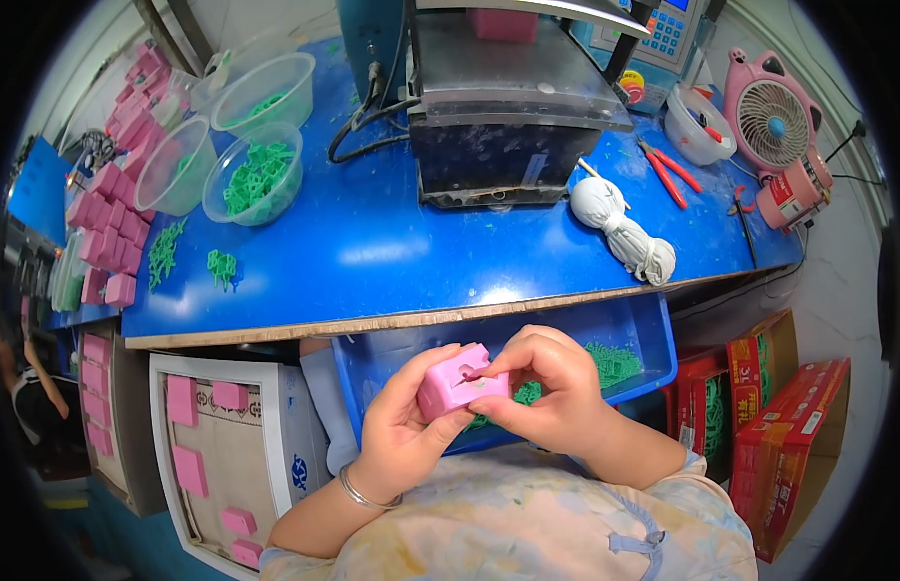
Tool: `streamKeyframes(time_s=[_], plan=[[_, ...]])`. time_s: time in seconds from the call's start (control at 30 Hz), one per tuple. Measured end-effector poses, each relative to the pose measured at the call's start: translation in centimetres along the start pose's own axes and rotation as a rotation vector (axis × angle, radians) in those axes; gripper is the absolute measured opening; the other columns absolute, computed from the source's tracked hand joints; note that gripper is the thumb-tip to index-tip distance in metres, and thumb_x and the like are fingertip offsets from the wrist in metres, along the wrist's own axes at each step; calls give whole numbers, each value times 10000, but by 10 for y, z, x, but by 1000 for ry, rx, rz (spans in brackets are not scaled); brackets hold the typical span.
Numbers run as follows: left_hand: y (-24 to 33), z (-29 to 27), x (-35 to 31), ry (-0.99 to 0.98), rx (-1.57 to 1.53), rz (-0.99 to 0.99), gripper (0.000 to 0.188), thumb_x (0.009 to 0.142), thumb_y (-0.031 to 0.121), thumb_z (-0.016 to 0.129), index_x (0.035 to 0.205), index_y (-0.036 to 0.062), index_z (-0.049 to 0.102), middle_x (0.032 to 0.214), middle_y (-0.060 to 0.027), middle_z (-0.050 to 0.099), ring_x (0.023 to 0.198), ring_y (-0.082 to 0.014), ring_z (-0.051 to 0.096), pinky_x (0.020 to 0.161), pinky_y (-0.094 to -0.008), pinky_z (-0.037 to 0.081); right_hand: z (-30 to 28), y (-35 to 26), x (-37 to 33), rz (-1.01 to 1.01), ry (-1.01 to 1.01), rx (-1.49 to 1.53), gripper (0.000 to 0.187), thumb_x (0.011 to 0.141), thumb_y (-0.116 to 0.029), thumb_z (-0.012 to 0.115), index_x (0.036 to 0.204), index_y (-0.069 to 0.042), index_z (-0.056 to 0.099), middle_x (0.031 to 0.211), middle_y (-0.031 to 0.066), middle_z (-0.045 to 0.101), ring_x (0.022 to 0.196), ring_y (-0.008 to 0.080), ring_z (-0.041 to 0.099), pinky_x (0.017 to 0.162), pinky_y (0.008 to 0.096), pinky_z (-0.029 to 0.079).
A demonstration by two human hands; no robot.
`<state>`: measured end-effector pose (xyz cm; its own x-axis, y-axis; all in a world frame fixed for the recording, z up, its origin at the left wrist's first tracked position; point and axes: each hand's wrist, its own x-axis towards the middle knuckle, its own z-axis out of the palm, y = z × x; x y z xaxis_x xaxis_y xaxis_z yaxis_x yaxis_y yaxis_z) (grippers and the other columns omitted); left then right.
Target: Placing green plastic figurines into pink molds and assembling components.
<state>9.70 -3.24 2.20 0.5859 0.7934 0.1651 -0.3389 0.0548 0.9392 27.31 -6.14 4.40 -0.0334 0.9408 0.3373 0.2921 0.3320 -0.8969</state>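
L hand & R hand grip pink block.

Around the blue table top: green plastic clips in a clear bowl on it, pink blocks along its left edge, a white cloth bundle and red-handled pliers toward its right, a pink fan at its far right; below its front edge, a pink block and a blue bin

A blue-topped workbench with a bare wooden front edge fills the view; a pale wall stands behind it; grey-white floor shows at right, evenly lit.
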Motion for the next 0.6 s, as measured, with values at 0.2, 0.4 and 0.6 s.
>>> streamKeyframes(time_s=[0.2, 0.4, 0.6], plan=[[-2, -5, -5, 91, 4, 10, 535, 807, 131, 661, 1245, -3, 384, 1179, -175, 517, 1074, -307, 544, 883, -403, 479, -3, 12, 5, -42, 52, 318, 433, 639, -202, 812, 939, -20, 558, 969, 104, 528, 827, 171, 540, 680, 273, 445], [-6, -13, -8, -43, -248, -36, 513, 776, 60, 686, 1228, 18, 447, 1166, -88, 536, 1094, -188, 513, 926, -337, 414, -3, 10, 10, -148, -154, 243, 351, 674, -174, 772, 954, -39, 610, 1098, 111, 573, 1055, 243, 518, 866, 358, 414], [-7, -12, -8, -85, -300, -64, 516, 746, 77, 722, 1200, 35, 480, 1161, -93, 541, 1087, -189, 515, 929, -338, 409, 4, 11, 8, -68, -164, 415, 426, 649, -195, 785, 984, -7, 603, 1059, 139, 599, 1089, 309, 514, 925, 436, 381]])
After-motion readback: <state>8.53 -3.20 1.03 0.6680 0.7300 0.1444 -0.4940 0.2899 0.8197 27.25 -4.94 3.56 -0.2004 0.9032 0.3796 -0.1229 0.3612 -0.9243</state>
